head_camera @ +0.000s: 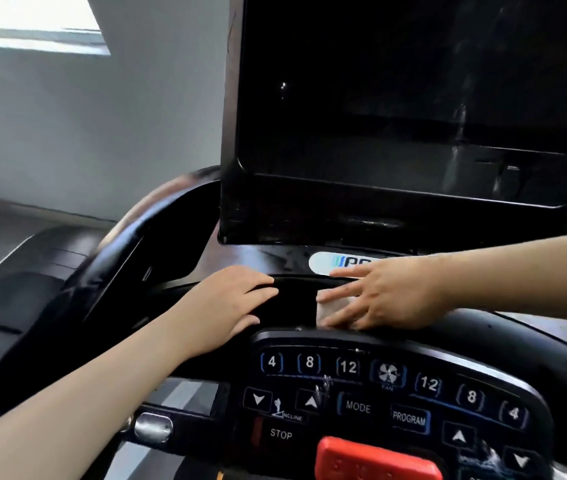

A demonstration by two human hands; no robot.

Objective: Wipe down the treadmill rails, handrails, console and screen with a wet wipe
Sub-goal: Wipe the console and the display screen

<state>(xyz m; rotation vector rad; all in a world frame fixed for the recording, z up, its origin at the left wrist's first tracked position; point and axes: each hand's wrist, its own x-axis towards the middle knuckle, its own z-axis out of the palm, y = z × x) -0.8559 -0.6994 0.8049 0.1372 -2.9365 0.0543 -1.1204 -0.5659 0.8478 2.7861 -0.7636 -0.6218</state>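
Left arm: bare forearm reaching in from the lower left, angled up and to the right.
Left hand point(230, 303): palm down, fingers straight and close together.
Right arm: bare forearm entering from the right edge.
Right hand point(382, 296): palm down, fingers spread and flat.

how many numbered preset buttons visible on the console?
6, in one arc on the console below both hands: 4, 8, 12 left of the fan button; 12, 8, 4 to its right. None look hidden.
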